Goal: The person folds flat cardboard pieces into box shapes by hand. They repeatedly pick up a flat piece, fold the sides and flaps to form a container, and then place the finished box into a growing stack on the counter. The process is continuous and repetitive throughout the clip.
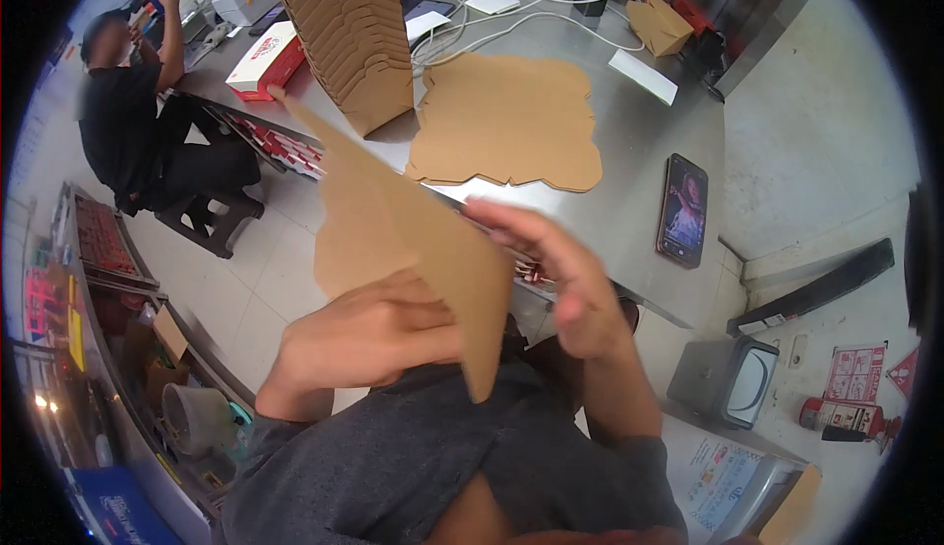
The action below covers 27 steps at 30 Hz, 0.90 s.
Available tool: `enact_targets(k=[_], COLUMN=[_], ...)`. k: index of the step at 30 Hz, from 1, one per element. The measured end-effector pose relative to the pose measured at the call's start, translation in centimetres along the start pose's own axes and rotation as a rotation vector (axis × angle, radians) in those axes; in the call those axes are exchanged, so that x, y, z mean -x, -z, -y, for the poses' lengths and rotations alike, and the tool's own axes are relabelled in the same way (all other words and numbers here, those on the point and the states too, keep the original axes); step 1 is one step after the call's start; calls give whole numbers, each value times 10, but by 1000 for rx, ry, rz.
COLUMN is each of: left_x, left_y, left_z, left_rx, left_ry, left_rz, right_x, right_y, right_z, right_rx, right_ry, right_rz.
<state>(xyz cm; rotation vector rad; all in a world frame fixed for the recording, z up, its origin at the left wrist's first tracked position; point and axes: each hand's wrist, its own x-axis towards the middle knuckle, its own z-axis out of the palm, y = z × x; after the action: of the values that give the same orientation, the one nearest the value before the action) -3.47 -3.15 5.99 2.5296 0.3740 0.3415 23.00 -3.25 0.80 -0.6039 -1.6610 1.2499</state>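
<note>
"Brown cardboard sheet (383, 216) — where do you have it from your end?"

"Up in the air in front of the wearer's chest, just off the near edge of the grey metal worktop (634, 201). I see it bent, one broad panel leaning away to the left and another hanging steeply toward the lap."

"And the fingers?"

"The left hand (364, 337) looks clamped on the sheet low down, though its fingertips pass behind the steep panel, so I can't see the whole grip. The right hand (565, 275) is spread, thumb well apart from the fingers, tips right by the upper edge. It's blurred, and I can't tell whether they touch."

"Which step would you call that?"

"Folding, I'd judge: one blank being bent into shape. A pile of flat blanks (506, 122) lies on the worktop beyond the hands, and just left of it stands a tall stack of formed card pieces (344, 34), which fits that reading."

"What does the next move call for?"

"A steady left hand, I think, while the right presses along the crease — even push, no twist. Thin card like this could buckle off its fold line."
</note>
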Motion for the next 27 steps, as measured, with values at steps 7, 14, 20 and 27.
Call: enact_targets(k=[7, 14, 20, 27], left_x=[-67, -95, -111, -134], left_y=[-31, -32, -62, -68], left_z=[23, 35, 36, 21], left_rx=[-646, -501, 742, 1415], left_ry=[39, -67, -32, 46], left_rz=[-217, -216, -606, -1113], right_x=[1, 13, 4, -1], right_y=[1, 10, 9, -4], right_z=[49, 24, 1, -19], right_rx=[483, 796, 1269, 1289], right_ry=[-138, -35, 371, 514], right_rz=[-375, -845, -818, -807])
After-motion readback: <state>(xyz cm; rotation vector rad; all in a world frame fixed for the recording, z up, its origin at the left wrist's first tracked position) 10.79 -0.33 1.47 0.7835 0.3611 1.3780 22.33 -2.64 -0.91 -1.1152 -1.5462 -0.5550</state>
